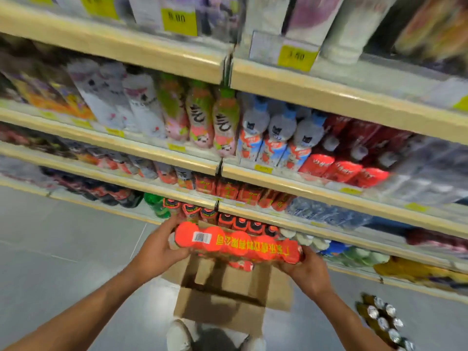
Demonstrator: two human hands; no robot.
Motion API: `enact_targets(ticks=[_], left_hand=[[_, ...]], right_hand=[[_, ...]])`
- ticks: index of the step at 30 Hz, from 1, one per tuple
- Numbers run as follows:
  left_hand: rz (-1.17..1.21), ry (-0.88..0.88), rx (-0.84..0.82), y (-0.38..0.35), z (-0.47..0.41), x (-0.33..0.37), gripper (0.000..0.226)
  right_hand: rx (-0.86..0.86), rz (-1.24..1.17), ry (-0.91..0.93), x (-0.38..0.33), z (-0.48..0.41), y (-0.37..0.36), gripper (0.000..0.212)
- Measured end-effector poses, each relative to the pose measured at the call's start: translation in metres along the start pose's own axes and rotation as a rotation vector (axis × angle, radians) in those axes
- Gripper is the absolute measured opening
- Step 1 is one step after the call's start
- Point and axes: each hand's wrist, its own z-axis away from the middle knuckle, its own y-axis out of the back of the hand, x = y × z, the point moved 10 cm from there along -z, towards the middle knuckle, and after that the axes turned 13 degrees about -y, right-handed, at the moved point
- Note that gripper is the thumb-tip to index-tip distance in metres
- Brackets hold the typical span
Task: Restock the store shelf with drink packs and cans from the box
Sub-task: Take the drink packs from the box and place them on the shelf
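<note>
Head view. Item: shrink-wrapped red-orange multipack of drink cans [235,245], held level above the open brown cardboard box [225,292] on the floor. Left hand [159,249] grips its left end; right hand [307,271] clasps its right end. Beyond both hands: cream metal store shelf [316,193] carrying matching red cans [243,192]. Step, as judged: pack lifted, unplaced. Next: raise and slide it into that row.
</note>
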Motion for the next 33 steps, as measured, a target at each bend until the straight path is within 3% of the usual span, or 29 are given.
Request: enact_targets(ticks=[3, 8, 14, 18, 20, 24, 29, 33], left_hand=[[0.049, -0.057, 0.040, 0.043, 0.001, 0.047, 0.062], [0.091, -0.142, 0.124, 0.111, 0.002, 0.115, 0.062], [0.188, -0.227, 0.197, 0.156, 0.001, 0.175, 0.064], [0.281, -0.243, 0.189, 0.165, -0.009, 0.203, 0.064], [0.247, -0.261, 0.192, 0.166, -0.013, 0.219, 0.067], [0.164, -0.297, 0.227, 0.164, -0.021, 0.255, 0.072], [0.146, -0.341, 0.233, 0.143, -0.042, 0.303, 0.069], [0.143, -0.404, 0.251, 0.118, -0.067, 0.346, 0.068]], right_hand=[[0.038, -0.048, 0.092, -0.037, 0.035, 0.045, 0.043], [0.048, -0.124, 0.152, -0.088, 0.092, 0.109, 0.062], [0.170, -0.155, 0.226, -0.139, 0.146, 0.173, 0.058], [0.244, -0.144, 0.250, -0.159, 0.167, 0.211, 0.066], [0.273, -0.136, 0.253, -0.162, 0.175, 0.227, 0.072], [0.317, -0.158, 0.256, -0.159, 0.178, 0.259, 0.061], [0.307, -0.211, 0.264, -0.145, 0.164, 0.304, 0.074], [0.322, -0.248, 0.332, -0.132, 0.151, 0.351, 0.053]])
